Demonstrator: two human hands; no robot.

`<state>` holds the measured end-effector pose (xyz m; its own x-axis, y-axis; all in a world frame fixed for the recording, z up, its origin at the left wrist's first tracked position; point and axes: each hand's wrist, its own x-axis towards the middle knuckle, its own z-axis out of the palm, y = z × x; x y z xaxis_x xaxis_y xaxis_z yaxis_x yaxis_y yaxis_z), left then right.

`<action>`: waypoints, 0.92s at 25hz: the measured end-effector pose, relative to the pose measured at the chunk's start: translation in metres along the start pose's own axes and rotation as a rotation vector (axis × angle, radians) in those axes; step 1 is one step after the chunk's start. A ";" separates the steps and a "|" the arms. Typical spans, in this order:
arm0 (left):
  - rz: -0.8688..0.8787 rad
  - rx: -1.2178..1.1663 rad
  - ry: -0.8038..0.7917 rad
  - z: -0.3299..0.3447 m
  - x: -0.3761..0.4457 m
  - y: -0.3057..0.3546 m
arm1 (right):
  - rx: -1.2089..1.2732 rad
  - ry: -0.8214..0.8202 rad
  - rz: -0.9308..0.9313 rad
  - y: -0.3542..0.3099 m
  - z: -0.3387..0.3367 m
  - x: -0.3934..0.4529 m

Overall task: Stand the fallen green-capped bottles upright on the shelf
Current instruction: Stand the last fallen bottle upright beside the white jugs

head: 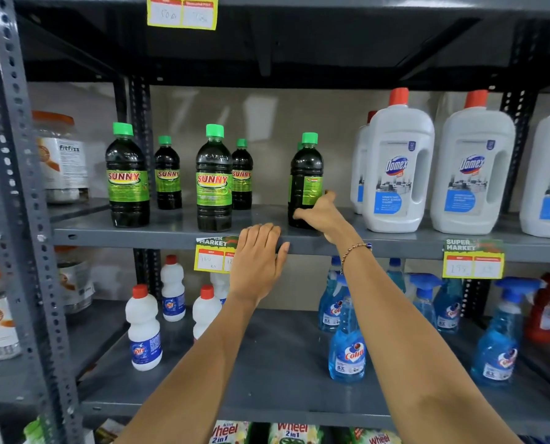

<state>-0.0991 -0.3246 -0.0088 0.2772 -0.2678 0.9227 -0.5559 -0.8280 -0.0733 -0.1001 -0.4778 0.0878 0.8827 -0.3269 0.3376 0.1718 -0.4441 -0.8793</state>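
Observation:
Several dark green-capped bottles stand upright on the middle grey shelf [171, 233]. Two are at the front left [127, 176] and front centre [214, 179], with two smaller-looking ones behind [168, 174] [242, 174]. A further bottle [305, 174] stands upright at the right of the group, and another green cap peeks out just behind it. My right hand [323, 213] wraps the lower part of that bottle. My left hand [258, 261] rests flat on the shelf's front edge, holding nothing. No bottle lies on its side in view.
Big white red-capped jugs [395, 168] crowd the shelf right of the held bottle. A jar [60, 155] stands at far left beyond the upright post [17, 187]. Below are white bottles [144, 328] and blue spray bottles [347, 341]. Price tags [212, 254] hang on the shelf edge.

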 end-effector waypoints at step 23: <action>-0.070 0.032 0.005 0.002 -0.005 0.006 | -0.088 0.037 0.046 0.003 0.002 0.004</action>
<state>-0.1019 -0.3291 -0.0151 0.3108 -0.2063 0.9278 -0.5101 -0.8599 -0.0204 -0.0953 -0.4787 0.0862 0.8717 -0.3785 0.3111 0.0911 -0.4987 -0.8620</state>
